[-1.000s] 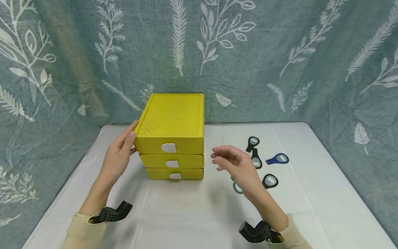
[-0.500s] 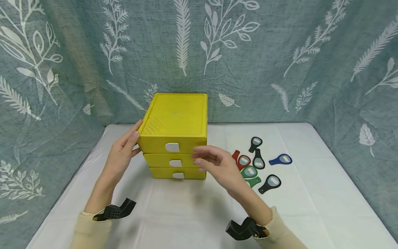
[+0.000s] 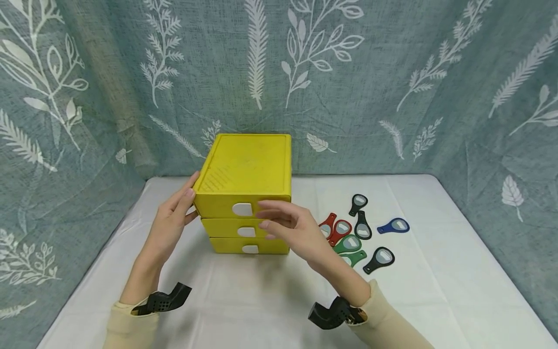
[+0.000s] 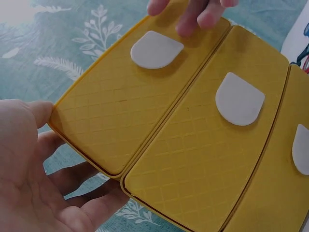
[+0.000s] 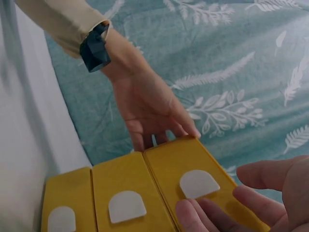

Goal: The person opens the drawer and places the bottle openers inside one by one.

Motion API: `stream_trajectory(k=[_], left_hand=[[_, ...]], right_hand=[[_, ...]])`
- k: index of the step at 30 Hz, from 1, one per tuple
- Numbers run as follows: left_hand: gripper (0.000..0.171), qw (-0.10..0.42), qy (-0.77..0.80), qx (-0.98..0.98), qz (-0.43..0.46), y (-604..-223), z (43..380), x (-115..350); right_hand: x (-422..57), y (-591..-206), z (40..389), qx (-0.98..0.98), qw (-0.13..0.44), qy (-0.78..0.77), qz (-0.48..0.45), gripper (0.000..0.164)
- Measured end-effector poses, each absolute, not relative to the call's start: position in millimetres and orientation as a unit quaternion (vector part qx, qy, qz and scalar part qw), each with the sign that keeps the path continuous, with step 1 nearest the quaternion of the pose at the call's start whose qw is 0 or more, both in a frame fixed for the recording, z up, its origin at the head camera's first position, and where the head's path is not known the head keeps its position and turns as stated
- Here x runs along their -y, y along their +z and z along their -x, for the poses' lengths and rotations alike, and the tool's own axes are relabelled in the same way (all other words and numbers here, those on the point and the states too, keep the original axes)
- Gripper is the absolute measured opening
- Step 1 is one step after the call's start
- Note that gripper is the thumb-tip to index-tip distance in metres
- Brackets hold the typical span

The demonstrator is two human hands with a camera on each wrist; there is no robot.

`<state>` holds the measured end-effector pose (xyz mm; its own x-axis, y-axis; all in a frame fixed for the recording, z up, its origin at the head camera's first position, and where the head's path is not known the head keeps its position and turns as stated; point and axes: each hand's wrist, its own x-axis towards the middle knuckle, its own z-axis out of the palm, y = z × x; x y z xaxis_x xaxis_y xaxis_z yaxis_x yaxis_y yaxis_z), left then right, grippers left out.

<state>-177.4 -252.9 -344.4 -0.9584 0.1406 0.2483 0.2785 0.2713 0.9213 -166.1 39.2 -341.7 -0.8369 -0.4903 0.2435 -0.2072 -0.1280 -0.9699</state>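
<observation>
A yellow three-drawer box (image 3: 248,167) with white drawer tabs (image 3: 242,209) stands on the table, all its drawers closed. My left hand (image 3: 171,220) rests against the box's left side, thumb at the upper front corner and fingers along the side wall, as the left wrist view (image 4: 43,179) shows. My right hand (image 3: 296,230) is in front of the top drawer with its fingers loosely bent and nothing between them. In the right wrist view its fingertips (image 5: 190,215) come right by the top drawer's tab (image 5: 199,183).
Right of the box lie several bottle-opener-like pieces with rounded ends: red (image 3: 340,231), green (image 3: 348,244), black (image 3: 379,260) and blue (image 3: 394,225). They rest on a white table cover (image 3: 436,291). A leaf-patterned teal curtain (image 3: 348,111) hangs behind.
My right hand has moved left from beside the box to the front of the top drawer, uncovering the red and green pieces. My left hand stays at the box's side.
</observation>
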Motion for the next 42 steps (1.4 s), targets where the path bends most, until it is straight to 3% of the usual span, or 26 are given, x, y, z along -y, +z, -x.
stream_trajectory(k=[34, 42], left_hand=[[0.051, 0.055, -0.595, 0.79, 0.136, -346, 177, 249], [0.049, 0.062, -0.589, 0.795, 0.131, -346, 176, 251]], right_hand=[[-21, -348, 177, -0.662, 0.114, -0.701, 0.239, 0.037], [-10, -350, 180, -0.676, 0.07, -0.695, 0.235, 0.031]])
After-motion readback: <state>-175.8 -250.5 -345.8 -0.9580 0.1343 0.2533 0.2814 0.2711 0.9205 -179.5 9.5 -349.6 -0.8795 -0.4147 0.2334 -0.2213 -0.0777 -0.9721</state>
